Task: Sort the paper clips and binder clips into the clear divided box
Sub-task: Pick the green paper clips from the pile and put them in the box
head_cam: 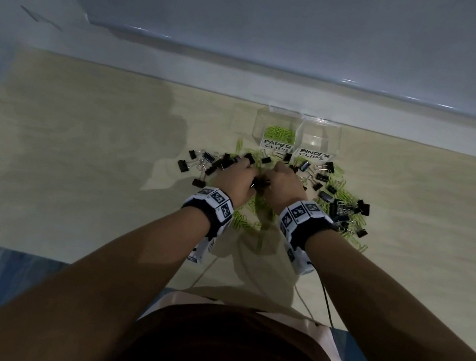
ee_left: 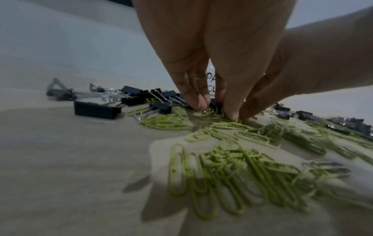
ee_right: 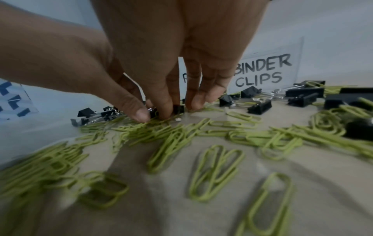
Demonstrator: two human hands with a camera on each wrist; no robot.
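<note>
Green paper clips (head_cam: 252, 210) and black binder clips (head_cam: 326, 196) lie mixed in a heap before the clear divided box (head_cam: 336, 135). Its "PAPER CLIPS" half holds green clips (head_cam: 280, 132); no clips show in the "BINDER CLIPS" half (head_cam: 318, 138). Both hands meet at the heap's middle, fingers pointing down. My left hand (head_cam: 247, 171) (ee_left: 217, 110) pinches a small black binder clip (ee_left: 214, 104) between thumb and fingers. My right hand (head_cam: 277, 171) (ee_right: 155, 113) pinches another black binder clip (ee_right: 153, 111) with thumb and forefinger; a second one (ee_right: 179, 108) sits by its middle finger.
Light wooden tabletop (head_cam: 78, 155); a pale wall ledge (head_cam: 275, 92) runs right behind the box. More binder clips spread left (head_cam: 202, 162) and right (head_cam: 360, 207) of the hands. Sensor cables (head_cam: 327, 300) trail off the near table edge.
</note>
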